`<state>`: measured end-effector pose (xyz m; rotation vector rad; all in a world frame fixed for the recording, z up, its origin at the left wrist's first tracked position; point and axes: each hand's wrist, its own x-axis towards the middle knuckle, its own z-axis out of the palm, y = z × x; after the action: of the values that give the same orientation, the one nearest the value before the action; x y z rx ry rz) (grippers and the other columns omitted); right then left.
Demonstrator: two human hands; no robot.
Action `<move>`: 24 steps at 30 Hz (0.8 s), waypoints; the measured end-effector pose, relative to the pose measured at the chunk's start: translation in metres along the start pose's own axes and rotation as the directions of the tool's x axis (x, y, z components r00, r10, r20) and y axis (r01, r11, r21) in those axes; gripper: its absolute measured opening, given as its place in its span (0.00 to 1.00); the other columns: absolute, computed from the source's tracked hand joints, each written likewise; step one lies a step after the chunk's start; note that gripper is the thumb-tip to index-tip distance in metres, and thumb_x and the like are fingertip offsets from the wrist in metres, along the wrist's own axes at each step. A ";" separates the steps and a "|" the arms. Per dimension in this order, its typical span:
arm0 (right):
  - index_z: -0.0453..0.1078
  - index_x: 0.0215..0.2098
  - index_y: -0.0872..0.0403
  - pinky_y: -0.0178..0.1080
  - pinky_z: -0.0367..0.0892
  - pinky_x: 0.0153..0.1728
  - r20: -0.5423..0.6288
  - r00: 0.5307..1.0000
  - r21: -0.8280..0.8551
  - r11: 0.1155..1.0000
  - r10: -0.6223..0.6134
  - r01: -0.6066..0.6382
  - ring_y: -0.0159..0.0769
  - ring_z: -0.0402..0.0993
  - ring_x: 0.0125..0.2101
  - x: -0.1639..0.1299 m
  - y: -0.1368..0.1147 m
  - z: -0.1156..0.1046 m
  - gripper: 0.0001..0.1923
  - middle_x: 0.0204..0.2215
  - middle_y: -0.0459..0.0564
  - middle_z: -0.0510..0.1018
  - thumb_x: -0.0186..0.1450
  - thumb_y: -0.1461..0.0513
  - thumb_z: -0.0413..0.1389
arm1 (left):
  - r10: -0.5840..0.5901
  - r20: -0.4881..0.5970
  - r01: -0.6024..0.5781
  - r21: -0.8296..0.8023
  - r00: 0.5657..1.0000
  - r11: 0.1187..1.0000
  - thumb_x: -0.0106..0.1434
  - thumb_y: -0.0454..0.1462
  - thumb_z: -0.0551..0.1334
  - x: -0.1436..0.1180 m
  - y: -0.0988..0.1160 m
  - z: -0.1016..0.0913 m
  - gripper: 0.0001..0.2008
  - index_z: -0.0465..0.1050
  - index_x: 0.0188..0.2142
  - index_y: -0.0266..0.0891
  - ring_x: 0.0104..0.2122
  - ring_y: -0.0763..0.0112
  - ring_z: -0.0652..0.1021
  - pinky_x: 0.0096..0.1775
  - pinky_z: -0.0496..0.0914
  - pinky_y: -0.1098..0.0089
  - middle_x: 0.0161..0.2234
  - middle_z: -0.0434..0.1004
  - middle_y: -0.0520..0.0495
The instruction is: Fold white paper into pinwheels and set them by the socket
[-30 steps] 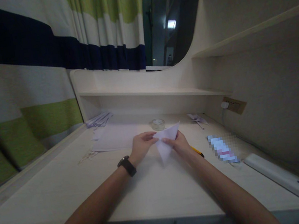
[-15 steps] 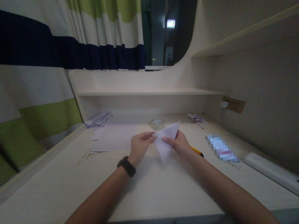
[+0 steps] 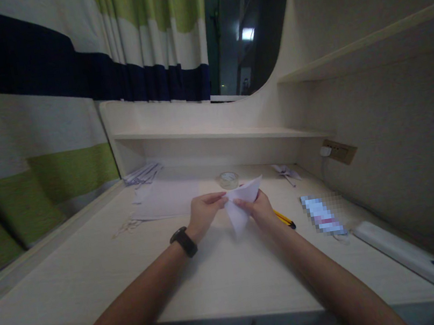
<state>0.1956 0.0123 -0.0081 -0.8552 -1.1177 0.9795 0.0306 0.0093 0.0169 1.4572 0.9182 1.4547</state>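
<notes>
Both hands meet over the middle of the pale worktop (image 3: 95,278), pinching one folded white paper (image 3: 243,202) held just above it: the left hand (image 3: 204,213) grips its left edge, the right hand (image 3: 260,209) its right. A yellow tool (image 3: 285,219), perhaps a cutter, lies just beside the right wrist.

Right hand (image 3: 260,209) shifted slightly left; more of yellow cutter (image 3: 283,219) now uncovered.

Left hand (image 3: 204,211) and right hand (image 3: 260,209) pinching folded white paper (image 3: 242,205) above pale desk (image 3: 217,271) — tape roll (image 3: 228,180) just behind
</notes>
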 end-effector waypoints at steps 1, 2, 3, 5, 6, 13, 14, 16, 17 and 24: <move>0.67 0.43 0.54 0.41 0.71 0.36 -0.002 1.000 -0.003 1.000 0.000 0.000 0.41 0.75 0.35 0.000 0.001 0.000 0.30 0.37 0.52 0.78 0.42 0.60 0.69 | -0.002 -0.003 0.002 0.002 1.000 1.000 0.49 0.35 0.69 0.000 0.000 0.000 0.11 0.79 0.33 0.33 0.31 0.62 0.80 0.36 0.75 0.64 0.32 0.81 0.42; 0.67 0.42 0.54 0.41 0.71 0.36 -0.005 1.000 -0.007 1.000 0.002 -0.002 0.41 0.75 0.35 0.001 0.001 0.000 0.30 0.37 0.52 0.78 0.42 0.60 0.69 | -0.005 -0.005 0.005 0.003 1.000 1.000 0.49 0.35 0.69 0.000 0.000 0.000 0.11 0.79 0.33 0.33 0.31 0.63 0.80 0.36 0.75 0.64 0.31 0.81 0.42; 0.67 0.42 0.54 0.41 0.71 0.36 -0.008 1.000 -0.011 1.000 0.004 -0.005 0.41 0.75 0.35 0.001 0.001 0.000 0.30 0.37 0.52 0.78 0.42 0.60 0.69 | -0.008 -0.006 0.008 0.001 1.000 1.000 0.49 0.35 0.69 0.000 0.001 0.000 0.11 0.79 0.33 0.32 0.30 0.63 0.80 0.36 0.75 0.65 0.31 0.81 0.42; 0.67 0.42 0.54 0.41 0.70 0.36 -0.010 1.000 -0.017 1.000 0.008 -0.008 0.41 0.75 0.35 0.001 0.000 0.000 0.30 0.37 0.52 0.78 0.42 0.60 0.69 | -0.009 -0.005 0.009 0.005 1.000 1.000 0.49 0.35 0.69 0.000 0.001 0.000 0.11 0.79 0.33 0.32 0.30 0.63 0.80 0.35 0.75 0.65 0.31 0.81 0.42; 0.67 0.42 0.54 0.41 0.70 0.36 -0.011 1.000 -0.019 1.000 0.010 -0.010 0.41 0.75 0.34 0.000 0.000 0.000 0.30 0.37 0.52 0.78 0.42 0.60 0.69 | -0.006 -0.006 0.006 0.015 1.000 1.000 0.49 0.35 0.69 0.000 0.001 0.000 0.11 0.79 0.33 0.32 0.30 0.64 0.80 0.35 0.75 0.66 0.31 0.81 0.42; 0.68 0.42 0.54 0.40 0.70 0.34 -0.022 0.999 -0.005 0.999 0.036 -0.036 0.40 0.75 0.33 -0.001 -0.004 0.000 0.29 0.35 0.50 0.78 0.42 0.60 0.69 | 0.071 -0.011 -0.069 0.134 0.997 0.989 0.51 0.37 0.68 -0.002 0.002 -0.001 0.09 0.80 0.31 0.34 0.29 0.64 0.79 0.34 0.74 0.67 0.30 0.81 0.43; 0.68 0.41 0.54 0.39 0.70 0.33 -0.035 0.998 0.005 0.999 0.045 -0.045 0.39 0.75 0.32 0.000 -0.005 0.000 0.29 0.34 0.50 0.78 0.42 0.59 0.69 | 0.071 -0.008 -0.069 0.138 0.997 0.988 0.51 0.38 0.68 -0.002 0.002 -0.001 0.09 0.80 0.31 0.35 0.29 0.64 0.79 0.35 0.74 0.67 0.30 0.81 0.43; 0.69 0.38 0.55 0.39 0.69 0.32 -0.059 0.996 0.036 0.997 0.072 -0.070 0.39 0.74 0.31 0.001 -0.008 -0.001 0.25 0.33 0.50 0.79 0.43 0.59 0.69 | 0.064 -0.002 -0.063 0.139 0.998 0.988 0.51 0.38 0.68 -0.002 0.000 0.000 0.09 0.80 0.31 0.35 0.30 0.64 0.80 0.35 0.74 0.67 0.31 0.81 0.43; 0.70 0.36 0.56 0.38 0.69 0.31 -0.068 0.994 0.054 0.995 0.084 -0.080 0.38 0.74 0.30 0.002 -0.009 -0.002 0.23 0.32 0.51 0.79 0.44 0.58 0.68 | 0.061 0.001 -0.060 0.136 0.998 0.989 0.51 0.38 0.68 -0.002 -0.001 0.000 0.09 0.80 0.31 0.35 0.30 0.64 0.80 0.35 0.74 0.67 0.31 0.81 0.43; 0.72 0.27 0.59 0.36 0.68 0.29 -0.049 0.989 0.119 0.984 0.140 -0.133 0.36 0.73 0.25 0.007 -0.022 -0.009 0.17 0.27 0.52 0.79 0.43 0.58 0.69 | 0.086 0.004 -0.085 0.159 0.996 0.984 0.52 0.40 0.67 0.000 -0.005 -0.001 0.10 0.80 0.32 0.35 0.30 0.65 0.80 0.35 0.73 0.68 0.31 0.81 0.43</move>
<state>0.2101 0.0110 0.0127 -0.8692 -0.9542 1.1158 0.0301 0.0107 0.0124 1.6293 1.0036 1.4734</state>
